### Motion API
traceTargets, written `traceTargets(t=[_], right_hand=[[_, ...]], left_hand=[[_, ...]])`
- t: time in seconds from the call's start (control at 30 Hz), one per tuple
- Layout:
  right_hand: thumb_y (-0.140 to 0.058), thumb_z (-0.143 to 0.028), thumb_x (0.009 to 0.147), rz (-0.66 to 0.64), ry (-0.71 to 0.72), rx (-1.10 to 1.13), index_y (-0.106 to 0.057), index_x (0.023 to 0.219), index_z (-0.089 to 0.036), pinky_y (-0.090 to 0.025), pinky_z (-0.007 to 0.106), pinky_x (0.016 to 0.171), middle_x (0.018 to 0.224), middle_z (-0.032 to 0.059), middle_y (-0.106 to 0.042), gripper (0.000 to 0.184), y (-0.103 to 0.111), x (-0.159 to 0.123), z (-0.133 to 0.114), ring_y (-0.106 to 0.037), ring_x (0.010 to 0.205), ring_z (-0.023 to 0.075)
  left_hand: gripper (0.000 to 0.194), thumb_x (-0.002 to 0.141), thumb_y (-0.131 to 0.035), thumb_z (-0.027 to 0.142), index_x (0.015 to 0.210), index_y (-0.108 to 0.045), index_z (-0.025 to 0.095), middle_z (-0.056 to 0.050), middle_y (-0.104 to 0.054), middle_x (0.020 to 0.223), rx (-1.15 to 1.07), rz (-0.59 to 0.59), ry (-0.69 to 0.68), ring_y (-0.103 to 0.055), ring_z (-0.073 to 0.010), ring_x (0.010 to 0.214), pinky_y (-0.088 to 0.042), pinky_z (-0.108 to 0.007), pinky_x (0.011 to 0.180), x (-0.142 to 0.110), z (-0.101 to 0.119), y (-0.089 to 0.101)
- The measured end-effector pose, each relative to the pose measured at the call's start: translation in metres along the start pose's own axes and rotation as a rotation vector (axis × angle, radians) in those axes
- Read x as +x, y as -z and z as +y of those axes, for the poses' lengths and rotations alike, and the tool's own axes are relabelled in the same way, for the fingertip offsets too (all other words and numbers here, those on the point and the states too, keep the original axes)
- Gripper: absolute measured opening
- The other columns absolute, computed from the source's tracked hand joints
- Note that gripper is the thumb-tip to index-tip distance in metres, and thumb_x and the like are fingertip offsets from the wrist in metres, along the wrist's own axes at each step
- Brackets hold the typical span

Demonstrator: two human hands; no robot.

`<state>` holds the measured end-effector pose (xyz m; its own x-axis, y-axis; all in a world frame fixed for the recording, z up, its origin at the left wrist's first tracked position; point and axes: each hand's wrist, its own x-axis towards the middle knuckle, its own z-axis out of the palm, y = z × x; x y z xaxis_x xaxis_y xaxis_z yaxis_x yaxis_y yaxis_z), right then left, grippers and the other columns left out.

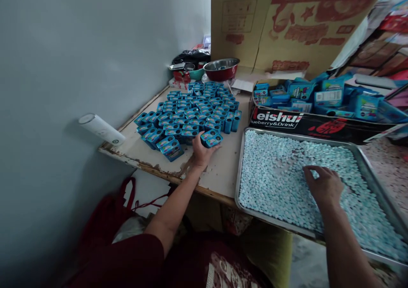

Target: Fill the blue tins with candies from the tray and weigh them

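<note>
The left grip point(204, 151) holds boxes point(211, 138) near "Blueberry&Drink" carton point(280, 120).

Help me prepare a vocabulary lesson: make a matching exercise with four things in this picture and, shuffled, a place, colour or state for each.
Things
1. left hand
2. right hand
3. white cylinder
4. round bowl

Descriptions
A. red outside, with a shiny rim
B. at the tray of pale blue pieces
C. holding blue packaging
D. at the table corner beside the wall

Pairs: 1-C, 2-B, 3-D, 4-A
</note>
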<state>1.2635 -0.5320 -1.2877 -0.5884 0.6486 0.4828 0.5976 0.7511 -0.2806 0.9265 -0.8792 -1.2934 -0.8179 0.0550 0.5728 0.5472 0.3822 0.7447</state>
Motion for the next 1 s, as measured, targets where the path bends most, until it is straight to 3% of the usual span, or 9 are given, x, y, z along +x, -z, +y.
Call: traceTargets(t=[0.1, 0.27, 0.4, 0.47, 0.53, 0.7, 0.77, 0.9, 1.0], right_hand=[[-0.053, -0.052, 0.094, 0.008, 0.02, -0.012, -0.083, 0.096, -0.019, -0.05, 0.045, 0.086, 0.091, 0.0178, -0.077, 0.045, -0.001, 0.001, -0.001, -0.063, 0.085, 0.032], [-0.054, -0.05, 0.095, -0.001, 0.02, -0.025, -0.084, 0.095, -0.019, -0.049, 0.044, 0.083, 0.089, 0.017, -0.078, 0.043, 0.003, 0.001, -0.006, -0.063, 0.084, 0.0323], [-0.057, -0.042, 0.094, -0.028, 0.062, 0.003, -0.083, 0.092, -0.02, -0.05, 0.043, 0.084, 0.087, 0.0162, -0.077, 0.035, 0.008, 0.002, -0.016, -0.064, 0.083, 0.0319], [-0.058, -0.038, 0.093, -0.022, 0.065, 0.022, -0.082, 0.088, -0.021, -0.051, 0.043, 0.084, 0.086, 0.0148, -0.077, 0.03, 0.01, 0.002, -0.024, -0.065, 0.083, 0.0313], [-0.059, -0.033, 0.094, -0.017, 0.058, 0.033, -0.081, 0.085, -0.023, -0.051, 0.042, 0.085, 0.085, 0.0135, -0.077, 0.025, 0.014, 0.0, -0.033, -0.066, 0.083, 0.0304], [-0.059, -0.026, 0.098, -0.069, 0.009, 0.0, -0.082, 0.09, -0.022, -0.051, 0.039, 0.087, 0.091, 0.0129, -0.079, 0.025, 0.023, -0.004, -0.049, -0.068, 0.089, 0.0285], [-0.057, -0.025, 0.101, -0.094, -0.015, -0.031, -0.083, 0.095, -0.02, -0.05, 0.039, 0.091, 0.096, 0.0141, -0.081, 0.027, 0.022, -0.005, -0.05, -0.069, 0.094, 0.0286], [-0.06, -0.025, 0.105, -0.119, 0.0, -0.071, -0.084, 0.101, -0.017, -0.05, 0.039, 0.097, 0.104, 0.014, -0.082, 0.026, 0.017, -0.009, -0.048, -0.069, 0.1, 0.0285], [-0.062, -0.023, 0.105, -0.123, 0.023, -0.06, -0.085, 0.1, -0.018, -0.051, 0.038, 0.098, 0.106, 0.0134, -0.081, 0.024, 0.016, -0.012, -0.051, -0.069, 0.102, 0.0277]], left_hand=[[0.103, 0.064, -0.108, 0.048, 0.149, -0.055, 0.021, -0.021, -0.069, 0.142, 0.039, -0.028, -0.074, -0.068, -0.0415, 0.131, -0.053, -0.057, 0.116, -0.002, 0.002, 0.01], [0.073, 0.088, -0.092, 0.049, 0.148, -0.062, 0.021, -0.027, -0.061, 0.156, 0.271, -0.096, -0.344, -0.058, -0.0441, 0.149, -0.042, -0.065, 0.128, -0.019, -0.003, 0.042], [0.027, 0.106, -0.067, 0.027, 0.132, -0.075, 0.03, -0.013, -0.07, 0.154, 0.395, -0.382, -0.823, -0.06, -0.0349, 0.151, -0.025, -0.068, 0.137, -0.017, -0.006, 0.063], [0.031, 0.106, -0.057, 0.015, 0.125, -0.077, 0.031, -0.008, -0.072, 0.152, 0.427, -0.524, -1.075, -0.061, -0.0288, 0.15, -0.022, -0.063, 0.14, -0.005, -0.003, 0.069], [0.035, 0.104, -0.055, 0.013, 0.123, -0.079, 0.029, -0.008, -0.074, 0.15, 0.463, -0.549, -1.183, -0.062, -0.0267, 0.149, -0.024, -0.057, 0.14, 0.01, -0.002, 0.071], [0.027, 0.104, -0.061, 0.021, 0.118, -0.081, 0.033, -0.004, -0.08, 0.139, 0.448, -0.347, -1.144, -0.069, -0.0282, 0.137, -0.028, -0.055, 0.136, 0.046, -0.022, 0.048], [0.022, 0.104, -0.063, 0.025, 0.113, -0.081, 0.034, 0.0, -0.082, 0.136, 0.391, -0.327, -1.082, -0.071, -0.0287, 0.132, -0.03, -0.056, 0.132, 0.054, -0.033, 0.035], [0.018, 0.105, -0.063, 0.03, 0.112, -0.078, 0.036, 0.007, -0.079, 0.142, 0.392, -0.405, -0.947, -0.067, -0.0305, 0.138, -0.033, -0.061, 0.128, 0.046, -0.037, 0.031], [0.015, 0.104, -0.065, 0.03, 0.11, -0.078, 0.034, 0.0, -0.077, 0.145, 0.45, -0.322, -0.936, -0.066, -0.0361, 0.139, -0.026, -0.072, 0.13, 0.03, -0.023, 0.038]])
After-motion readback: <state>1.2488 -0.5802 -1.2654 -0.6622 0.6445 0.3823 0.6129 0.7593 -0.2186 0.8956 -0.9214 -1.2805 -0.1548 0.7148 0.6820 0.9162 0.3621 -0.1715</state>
